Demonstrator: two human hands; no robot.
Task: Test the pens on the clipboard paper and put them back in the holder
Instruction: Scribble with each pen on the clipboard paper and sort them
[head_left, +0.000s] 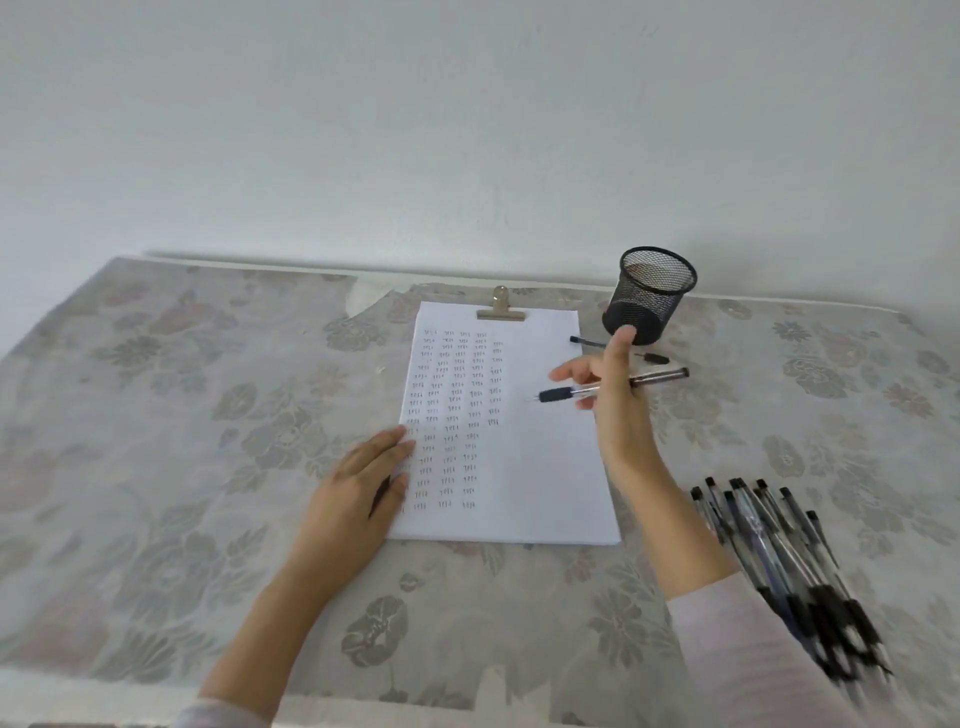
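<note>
The pen (613, 388) lay crosswise in your right hand (610, 387), fingers closed around its middle, above the paper's (540, 467) right edge, near the empty mesh holder (649, 296) toward the worktop's (156, 415) far edge. Your left hand (358, 493) lay flat and open on the paper's left edge, gripping nothing.

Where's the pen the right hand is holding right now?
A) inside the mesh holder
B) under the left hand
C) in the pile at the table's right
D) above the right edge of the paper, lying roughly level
D: the right hand grips the pen roughly level above the paper, short of the mesh holder.
</note>
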